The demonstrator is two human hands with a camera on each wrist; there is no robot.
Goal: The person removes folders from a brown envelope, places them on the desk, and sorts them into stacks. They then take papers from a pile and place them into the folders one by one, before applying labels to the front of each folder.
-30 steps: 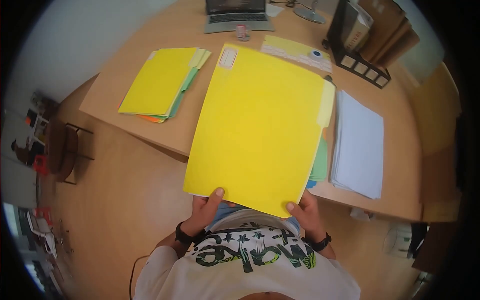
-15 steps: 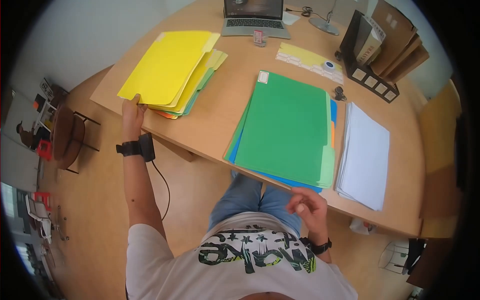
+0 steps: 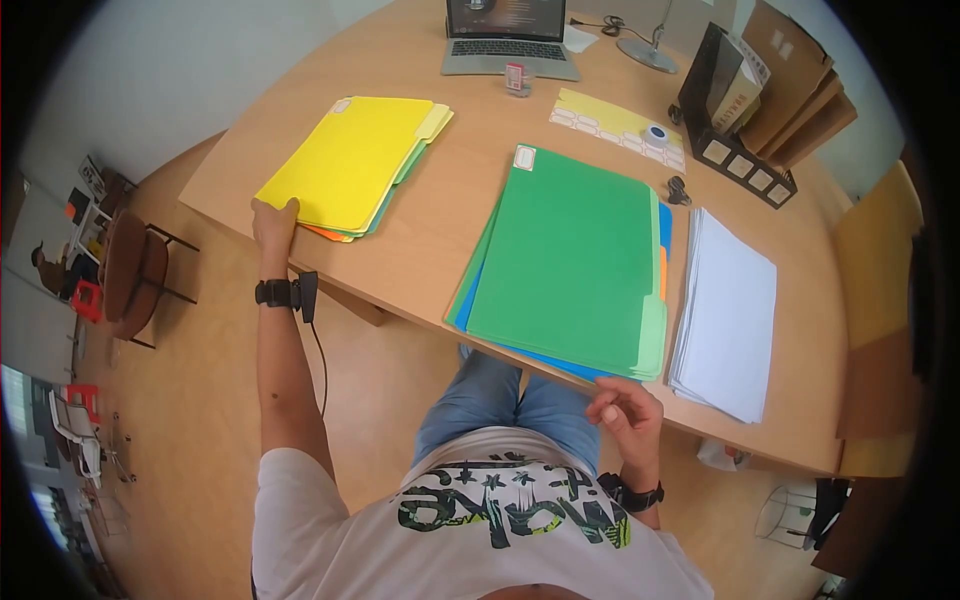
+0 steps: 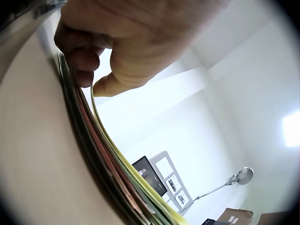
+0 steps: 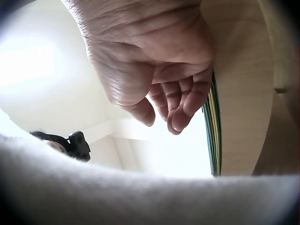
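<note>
On the left of the desk lies a stack of file folders, a yellow folder (image 3: 350, 165) uppermost, with green and orange edges below. My left hand (image 3: 274, 226) pinches the near left corner of that yellow folder. In the left wrist view, the thumb (image 4: 107, 86) is on the outer side of its bowed edge and the fingers are on the inner side. A second pile, topped by a green folder (image 3: 570, 260) with a white label, lies in front of me over blue and orange ones. Close to its near right corner, my right hand (image 3: 630, 412) hangs loosely curled, holding nothing.
White paper sheets (image 3: 728, 315) are stacked right of the green pile. Behind are a label sheet (image 3: 600, 122) with a small round object on it, a black clip (image 3: 678, 190), a laptop (image 3: 508, 48), a lamp base (image 3: 647, 55) and a black file rack (image 3: 745, 160).
The yellow folder went from both hands in front of me to the left stack, carried by my left hand, and now lies lower on it. My right hand let go, uncovering the green pile.
</note>
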